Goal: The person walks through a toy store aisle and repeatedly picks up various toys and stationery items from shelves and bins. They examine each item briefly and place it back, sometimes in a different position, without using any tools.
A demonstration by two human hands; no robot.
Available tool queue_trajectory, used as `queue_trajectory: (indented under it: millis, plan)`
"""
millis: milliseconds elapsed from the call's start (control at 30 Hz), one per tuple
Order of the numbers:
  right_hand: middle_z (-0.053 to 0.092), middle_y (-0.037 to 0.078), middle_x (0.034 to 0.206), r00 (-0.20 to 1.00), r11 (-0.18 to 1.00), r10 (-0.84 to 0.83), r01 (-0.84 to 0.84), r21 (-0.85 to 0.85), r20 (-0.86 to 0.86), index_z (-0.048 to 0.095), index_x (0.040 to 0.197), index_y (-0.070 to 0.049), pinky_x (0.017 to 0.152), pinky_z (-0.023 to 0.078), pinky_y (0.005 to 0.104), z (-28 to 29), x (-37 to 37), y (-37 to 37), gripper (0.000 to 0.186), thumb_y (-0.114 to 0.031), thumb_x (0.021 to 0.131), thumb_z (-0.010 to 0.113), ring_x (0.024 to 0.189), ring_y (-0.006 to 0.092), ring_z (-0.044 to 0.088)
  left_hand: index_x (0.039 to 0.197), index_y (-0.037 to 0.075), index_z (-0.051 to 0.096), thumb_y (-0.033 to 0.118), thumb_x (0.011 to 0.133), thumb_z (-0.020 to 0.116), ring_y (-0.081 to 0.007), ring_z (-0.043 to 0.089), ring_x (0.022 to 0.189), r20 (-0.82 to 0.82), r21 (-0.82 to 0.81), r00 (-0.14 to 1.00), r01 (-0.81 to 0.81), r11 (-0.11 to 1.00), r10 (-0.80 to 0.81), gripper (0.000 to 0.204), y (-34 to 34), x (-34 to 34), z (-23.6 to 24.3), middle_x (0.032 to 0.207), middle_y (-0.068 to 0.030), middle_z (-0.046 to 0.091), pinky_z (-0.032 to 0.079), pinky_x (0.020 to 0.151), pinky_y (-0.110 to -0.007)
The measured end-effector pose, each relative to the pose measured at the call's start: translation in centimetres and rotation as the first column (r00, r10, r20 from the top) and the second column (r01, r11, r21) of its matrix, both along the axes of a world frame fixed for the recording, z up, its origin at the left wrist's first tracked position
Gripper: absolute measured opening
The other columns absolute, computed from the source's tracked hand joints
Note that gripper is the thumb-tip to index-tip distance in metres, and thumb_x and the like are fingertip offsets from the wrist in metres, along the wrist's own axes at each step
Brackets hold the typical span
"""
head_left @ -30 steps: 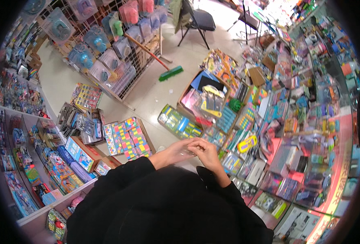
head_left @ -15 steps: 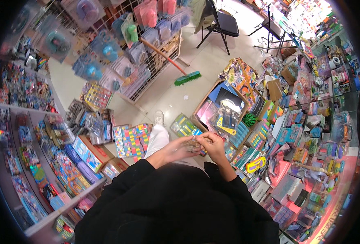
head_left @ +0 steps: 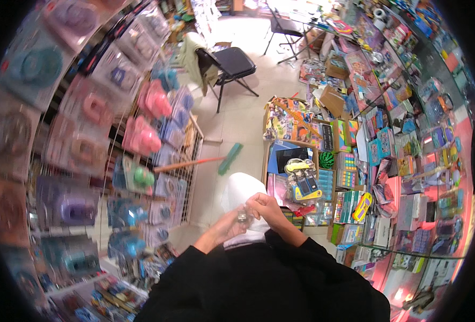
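Observation:
Both hands are close together in front of my body, over my white trouser leg [head_left: 243, 190]. My left hand [head_left: 225, 226] is curled around a small clear, shiny thing [head_left: 243, 217]; it is too small and blurred to tell its kind. My right hand [head_left: 268, 210] is closed in a pinch at the upper edge of that thing, its fingertips pressed together. Whatever lies between those fingertips cannot be made out. Black sleeves cover both forearms.
To the left, a wire rack [head_left: 186, 198] carries several blister packs. A broom [head_left: 230, 159] leans by it, its green head over the floor. Ahead stands a black folding chair [head_left: 232, 61]. Boxes of goods [head_left: 296, 121] and a crowded glass shelf [head_left: 409, 182] line the right.
My body has turned right and moved forward, so the rack now fills the left and the chairs sit further left. Both hands stay together around the small clear thing.

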State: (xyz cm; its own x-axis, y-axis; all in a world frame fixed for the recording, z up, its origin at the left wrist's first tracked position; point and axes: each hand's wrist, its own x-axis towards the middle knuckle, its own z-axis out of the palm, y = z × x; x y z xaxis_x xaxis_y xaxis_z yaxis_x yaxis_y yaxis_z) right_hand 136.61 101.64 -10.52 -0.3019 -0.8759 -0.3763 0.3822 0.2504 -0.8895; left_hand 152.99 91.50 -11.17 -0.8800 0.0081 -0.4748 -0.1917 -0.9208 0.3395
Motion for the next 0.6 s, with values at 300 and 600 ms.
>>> queue_trajectory:
  millis: [300,600]
  plan:
    - [0.064,-0.001,0.083,0.821,0.951,-0.303,0.291,0.101,0.484,0.065,0.099,-0.003,0.060,0.041,0.0197,-4.3,-6.5,-11.0,0.022,-0.025,0.097,0.064,0.069,0.0058,0.056,0.127,0.008,0.050,0.024,0.101,0.056,-0.0061,0.048,0.073,0.105,-0.022,0.994,0.030,0.999,-0.027,0.031,-11.2,-8.9,-1.5,0.104,0.0012,0.057,0.040,0.056,-0.017]
    - [0.066,0.001,0.095,0.956,0.967,-0.245,0.253,-0.027,0.161,0.067,0.108,-0.002,0.067,0.043,0.0212,-2.0,-30.9,-26.9,0.028,-0.027,0.097,0.064,0.081,0.0059,0.058,0.117,0.006,0.055,0.008,0.097,0.055,-0.0094,0.057,0.071,0.134,-0.088,0.990,-0.023,0.996,0.034,0.021,-28.2,-33.5,-2.8,0.091,-0.0037,0.060,0.046,0.057,-0.019]
